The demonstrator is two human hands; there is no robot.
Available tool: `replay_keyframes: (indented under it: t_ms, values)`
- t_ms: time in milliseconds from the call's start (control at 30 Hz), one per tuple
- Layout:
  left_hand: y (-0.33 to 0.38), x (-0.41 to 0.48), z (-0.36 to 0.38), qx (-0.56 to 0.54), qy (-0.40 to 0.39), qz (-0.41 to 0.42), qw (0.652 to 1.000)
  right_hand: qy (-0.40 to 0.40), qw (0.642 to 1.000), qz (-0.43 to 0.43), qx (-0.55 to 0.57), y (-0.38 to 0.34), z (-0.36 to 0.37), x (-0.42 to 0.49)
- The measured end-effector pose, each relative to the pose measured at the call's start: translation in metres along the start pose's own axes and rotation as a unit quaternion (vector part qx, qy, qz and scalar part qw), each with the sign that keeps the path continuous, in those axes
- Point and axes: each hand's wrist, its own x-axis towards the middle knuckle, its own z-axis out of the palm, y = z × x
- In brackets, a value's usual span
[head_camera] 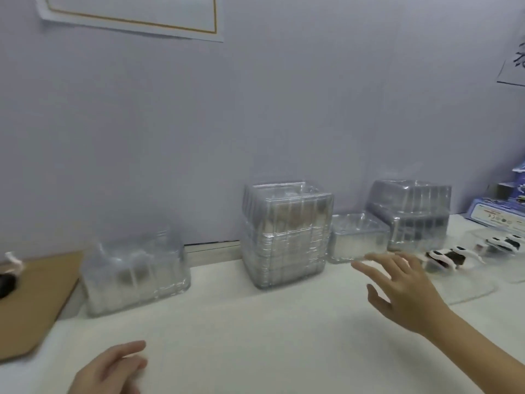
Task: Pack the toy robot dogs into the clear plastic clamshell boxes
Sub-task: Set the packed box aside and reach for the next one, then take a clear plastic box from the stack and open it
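The right hand, grip wide and empty, nears a light, springy box; best taken by its rim.

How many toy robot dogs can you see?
2 for sure: the near dog just past the right hand, the far dog farther right. A blurry black-and-white thing at the left edge may be a third.

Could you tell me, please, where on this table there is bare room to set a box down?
The widest bare patch is the front of the table, between the left hand and right hand. A narrower gap lies between the left stack and the tall stack. The right end is crowded with dogs and blue boxes.
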Motion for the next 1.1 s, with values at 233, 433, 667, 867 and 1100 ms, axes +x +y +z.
replay_keyframes:
  t_ms: [233, 433, 667, 867, 1100]
  values:
    - [0.019, -0.002, -0.003, -0.081, 0.059, -0.036, 0.994, 0.204, 0.941, -0.101, 0.25, -0.172, 0.021, 0.109]
    - [0.028, -0.005, -0.015, -0.176, 0.074, -0.059, 0.98, -0.211, 0.959, -0.063, 0.178, -0.288, 0.053, 0.195]
    - [0.026, 0.006, -0.023, -0.272, 0.106, -0.081, 0.953, -0.162, 0.978, -0.055, 0.118, -0.325, 0.077, 0.216]
    - [0.049, -0.004, -0.02, -0.233, 0.055, -0.026, 0.971, -0.095, 0.831, 0.211, 0.506, -0.311, 0.023, 0.184]
    - [0.099, -0.03, -0.024, -0.119, -0.018, 0.15, 0.981, -0.095, 0.639, 0.307, 0.699, -0.31, -0.037, 0.146]
